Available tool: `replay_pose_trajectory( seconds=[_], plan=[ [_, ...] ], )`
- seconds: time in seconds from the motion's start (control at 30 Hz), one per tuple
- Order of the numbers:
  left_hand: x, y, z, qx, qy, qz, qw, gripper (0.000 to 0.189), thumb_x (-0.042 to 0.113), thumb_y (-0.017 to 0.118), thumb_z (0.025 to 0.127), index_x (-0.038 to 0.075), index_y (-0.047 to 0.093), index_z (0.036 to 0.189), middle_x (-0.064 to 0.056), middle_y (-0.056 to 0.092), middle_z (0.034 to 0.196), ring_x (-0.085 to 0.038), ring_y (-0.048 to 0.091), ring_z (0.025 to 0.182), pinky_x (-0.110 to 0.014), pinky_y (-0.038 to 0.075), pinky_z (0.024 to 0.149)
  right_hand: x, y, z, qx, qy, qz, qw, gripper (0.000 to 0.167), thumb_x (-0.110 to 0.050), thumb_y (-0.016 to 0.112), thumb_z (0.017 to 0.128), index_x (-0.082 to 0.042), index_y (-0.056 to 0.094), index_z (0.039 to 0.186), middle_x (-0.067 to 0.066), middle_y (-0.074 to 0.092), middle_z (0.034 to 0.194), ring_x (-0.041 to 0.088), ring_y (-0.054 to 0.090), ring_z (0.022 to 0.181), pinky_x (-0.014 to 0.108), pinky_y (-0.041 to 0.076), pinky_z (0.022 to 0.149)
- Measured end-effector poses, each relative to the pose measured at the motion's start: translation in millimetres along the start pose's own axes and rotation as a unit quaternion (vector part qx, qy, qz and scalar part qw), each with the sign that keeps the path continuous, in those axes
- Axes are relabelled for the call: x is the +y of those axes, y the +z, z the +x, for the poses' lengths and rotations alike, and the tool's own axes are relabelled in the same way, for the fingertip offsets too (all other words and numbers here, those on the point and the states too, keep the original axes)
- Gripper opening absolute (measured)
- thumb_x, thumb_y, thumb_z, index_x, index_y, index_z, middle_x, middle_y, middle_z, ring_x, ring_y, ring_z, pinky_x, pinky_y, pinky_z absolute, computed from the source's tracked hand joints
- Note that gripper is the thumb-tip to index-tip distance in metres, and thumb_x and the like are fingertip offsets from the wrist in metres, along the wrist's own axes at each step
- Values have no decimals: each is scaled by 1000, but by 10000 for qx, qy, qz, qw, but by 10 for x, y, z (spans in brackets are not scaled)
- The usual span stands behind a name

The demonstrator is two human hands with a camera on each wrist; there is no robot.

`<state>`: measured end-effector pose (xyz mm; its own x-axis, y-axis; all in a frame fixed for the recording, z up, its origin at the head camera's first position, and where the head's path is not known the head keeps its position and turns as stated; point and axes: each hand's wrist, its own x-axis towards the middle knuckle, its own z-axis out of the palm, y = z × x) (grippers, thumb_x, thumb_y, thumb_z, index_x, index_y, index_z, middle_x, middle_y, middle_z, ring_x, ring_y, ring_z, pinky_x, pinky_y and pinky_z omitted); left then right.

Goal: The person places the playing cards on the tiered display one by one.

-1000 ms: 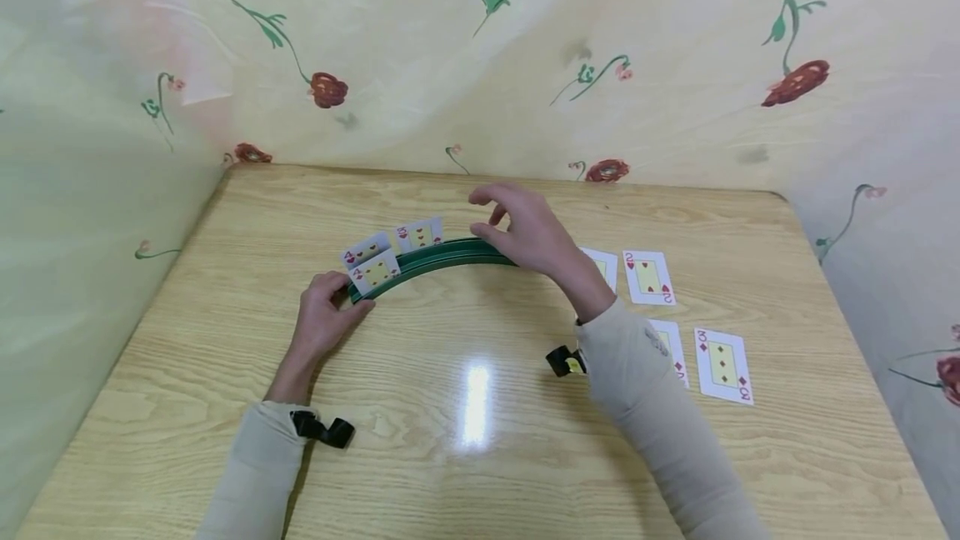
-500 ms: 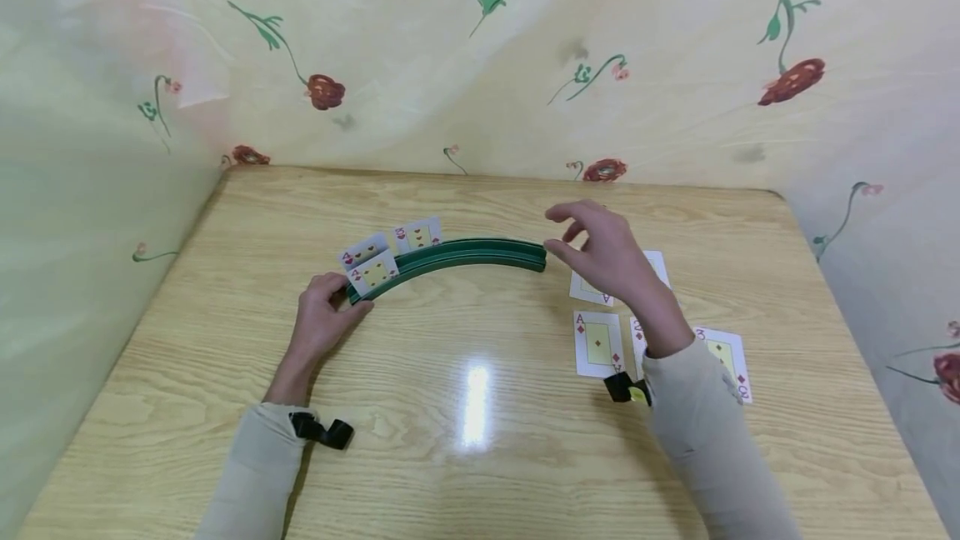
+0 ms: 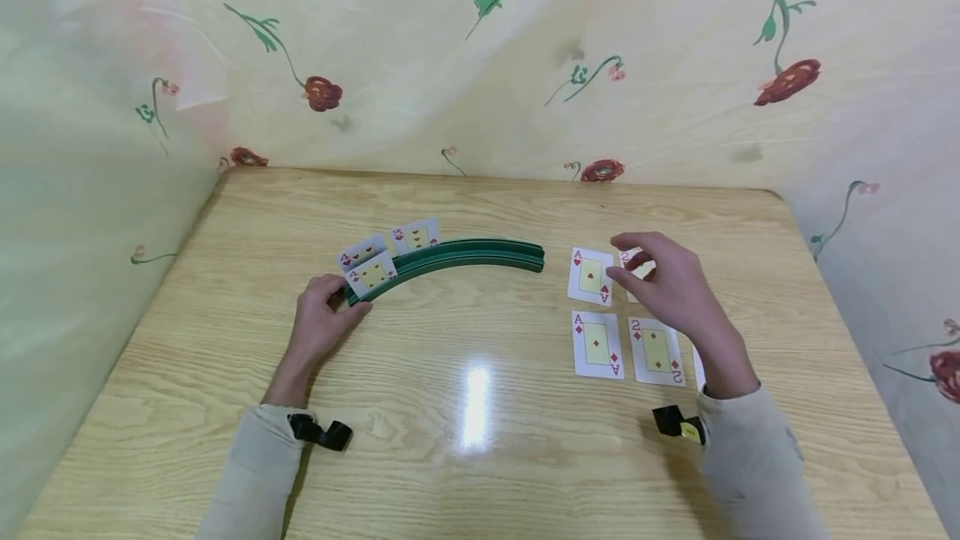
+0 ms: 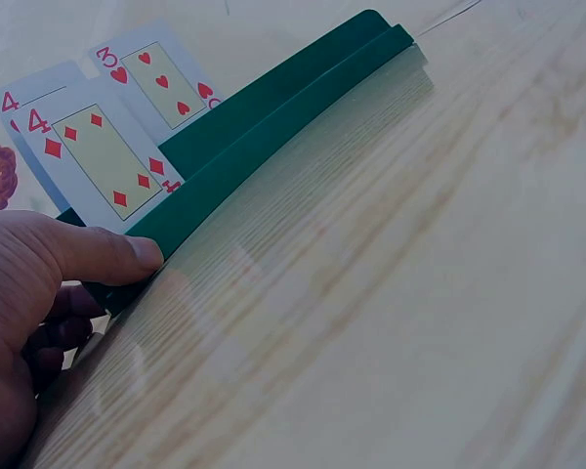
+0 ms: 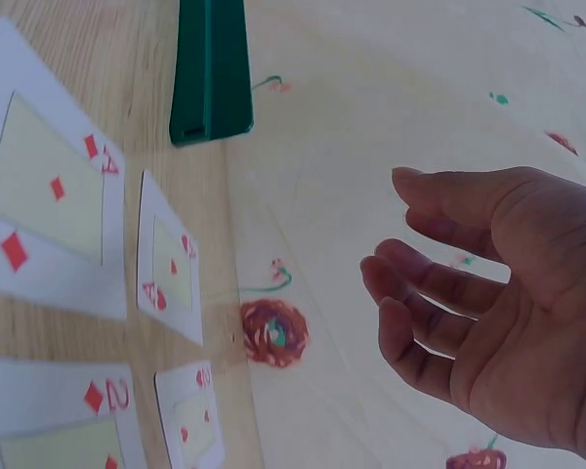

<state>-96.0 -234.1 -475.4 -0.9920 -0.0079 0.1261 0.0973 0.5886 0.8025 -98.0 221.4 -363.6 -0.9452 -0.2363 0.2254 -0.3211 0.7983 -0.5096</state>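
Observation:
My left hand (image 3: 324, 322) grips the left end of a curved green card holder (image 3: 480, 252), thumb along its front in the left wrist view. In its back slot stand a four of hearts (image 3: 363, 250) and a three of hearts (image 3: 417, 235); a four of diamonds (image 3: 372, 275) leans in the front slot, overlapping the four of hearts. My right hand (image 3: 671, 286), fingers loosely bent around nothing, hovers over the two of hearts (image 5: 192, 415) and partly hides it. Beside its fingertips lies the ace of hearts (image 3: 590, 276).
Nearer me on the wooden table (image 3: 420, 407) lie the ace of diamonds (image 3: 597, 345) and two of diamonds (image 3: 656, 352). Another card (image 3: 699, 368) shows only a sliver behind the right wrist. Flowered cloth (image 3: 420, 57) rises along the table's back and sides.
My right hand has moved right, from over the holder's right part to above the face-up cards, uncovering both aces and the two of diamonds. The left hand stays on the holder.

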Motion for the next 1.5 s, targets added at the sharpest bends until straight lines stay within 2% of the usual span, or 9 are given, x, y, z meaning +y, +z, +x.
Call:
replay_pose_trajectory(
  seconds=[0.47, 0.83, 0.93, 1.07, 1.17, 1.23, 1.33, 1.43, 1.5],
  plan=[
    [6, 8, -4, 9, -23, -45, 10000, 38, 6, 79, 84, -7, 68, 118, -24, 66, 116, -25, 50, 105, -12, 36, 82, 270, -190, -361, 60, 464, -131, 9988, 39, -9, 74, 90, 1, 63, 126, 23, 66, 119, 33, 65, 93, 15, 47, 65],
    [-23, -15, -12, 34, -5, 93, 10000, 38, 8, 78, 86, -7, 67, 118, -25, 65, 119, -28, 52, 109, -19, 38, 87, 555, -281, -682, -29, 633, -384, 9973, 42, -9, 75, 88, 3, 62, 126, 27, 64, 120, 36, 64, 91, 17, 47, 61],
    [-29, -15, -19, 27, -21, 72, 10000, 38, 8, 78, 86, -7, 67, 118, -25, 65, 118, -27, 51, 109, -16, 38, 86, 628, -295, -778, -62, 757, -424, 9962, 43, -12, 76, 88, 3, 62, 126, 27, 65, 120, 16, 63, 89, 17, 48, 61],
    [-25, -14, -23, 27, -42, 67, 10000, 37, 8, 78, 85, -7, 67, 117, -24, 65, 117, -26, 51, 108, -15, 37, 85, 726, -313, -899, -123, 900, -431, 9949, 46, -17, 78, 87, 3, 62, 126, 27, 65, 120, -18, 45, 85, 18, 49, 61],
    [-22, -10, -21, 30, -36, 76, 10000, 37, 8, 78, 85, -7, 67, 117, -24, 65, 117, -26, 51, 107, -15, 37, 84, 801, -314, -978, -142, 940, -442, 9945, 48, -18, 80, 85, 3, 62, 125, 28, 65, 120, -25, 39, 85, 18, 49, 61],
    [-20, -7, -20, 34, -28, 83, 10000, 37, 8, 79, 85, -7, 67, 117, -24, 65, 117, -26, 51, 107, -14, 37, 83, 848, -313, -1029, -149, 986, -505, 9937, 49, -18, 82, 83, 3, 63, 124, 28, 66, 119, -16, 47, 83, 19, 49, 60],
    [-15, -1, -22, 22, -14, 68, 10000, 38, 8, 79, 85, -7, 67, 118, -25, 65, 117, -26, 51, 107, -13, 37, 83, 913, -309, -1103, -172, 1071, -614, 9922, 51, -20, 83, 81, 3, 64, 123, 28, 66, 118, 10, 62, 86, 19, 47, 59],
    [-15, 6, -21, 22, 3, 59, 10000, 38, 8, 79, 85, -7, 67, 117, -25, 66, 116, -26, 51, 106, -12, 37, 83, 970, -298, -1174, -232, 1214, -662, 9901, 54, -22, 85, 79, 3, 64, 122, 30, 64, 118, 38, 63, 90, 20, 43, 60],
    [-13, 11, -21, 23, 11, 41, 10000, 38, 8, 79, 84, -7, 68, 117, -24, 66, 116, -26, 51, 106, -12, 37, 82, 1005, -290, -1220, -267, 1311, -682, 9887, 56, -23, 86, 78, 3, 64, 121, 32, 63, 117, 41, 63, 91, 20, 40, 60]
  ],
)
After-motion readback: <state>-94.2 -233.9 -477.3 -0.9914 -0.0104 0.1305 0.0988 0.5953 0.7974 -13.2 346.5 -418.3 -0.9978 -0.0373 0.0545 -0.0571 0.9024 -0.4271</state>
